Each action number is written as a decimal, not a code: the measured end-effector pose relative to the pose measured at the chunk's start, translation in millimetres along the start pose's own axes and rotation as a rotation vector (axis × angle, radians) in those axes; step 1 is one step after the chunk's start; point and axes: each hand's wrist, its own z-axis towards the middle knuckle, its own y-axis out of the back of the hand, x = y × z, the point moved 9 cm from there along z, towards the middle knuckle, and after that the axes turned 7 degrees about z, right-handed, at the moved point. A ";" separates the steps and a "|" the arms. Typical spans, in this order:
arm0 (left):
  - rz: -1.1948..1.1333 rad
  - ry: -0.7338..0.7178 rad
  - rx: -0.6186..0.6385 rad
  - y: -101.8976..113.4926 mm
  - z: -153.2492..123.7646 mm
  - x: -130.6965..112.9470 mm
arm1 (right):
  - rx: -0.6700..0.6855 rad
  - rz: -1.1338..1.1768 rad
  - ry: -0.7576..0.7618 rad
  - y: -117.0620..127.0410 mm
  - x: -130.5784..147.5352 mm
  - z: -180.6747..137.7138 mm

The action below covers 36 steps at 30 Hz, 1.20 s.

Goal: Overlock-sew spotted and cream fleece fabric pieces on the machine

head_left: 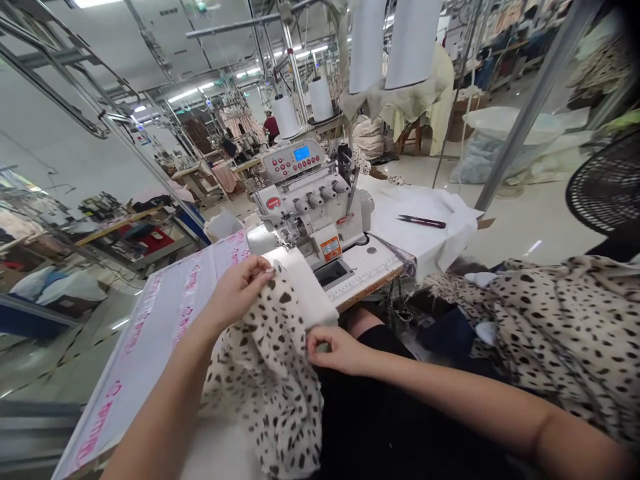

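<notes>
White board (pixel 143 347) with pink lettering extends the table (pixel 367 283) leftward, seemingly to bear the weight of the spotted cloth (pixel 265 380) gathered on it. Left hand (pixel 237 291) and right hand (pixel 333 350), apart, pinch the cloth's edge near a white band (pixel 305 287), apparently keeping it in line with the overlocker (pixel 310 213) beyond. Snips (pixel 421 221) rest far right on white fabric (pixel 440 250); more spotted cloth (pixel 560 327) heaps nearer right.

Single head-worn view, facing forward and down, close above left hand (pixel 239 291), right hand (pixel 333 350), overlock machine (pixel 310 207).
</notes>
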 end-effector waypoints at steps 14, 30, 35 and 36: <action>-0.531 0.082 -0.074 -13.8 46.0 24.9 | -0.013 -0.050 -0.065 22.9 7.3 26.9; -0.137 0.189 -0.208 -20.0 57.2 34.6 | 0.031 0.077 -0.178 40.3 21.7 5.7; 0.001 0.235 -0.179 -23.6 56.8 34.2 | -0.113 -0.709 0.207 60.6 57.9 8.3; 0.014 0.226 -0.170 -24.5 56.2 33.5 | -0.060 -0.734 0.241 53.4 57.7 8.0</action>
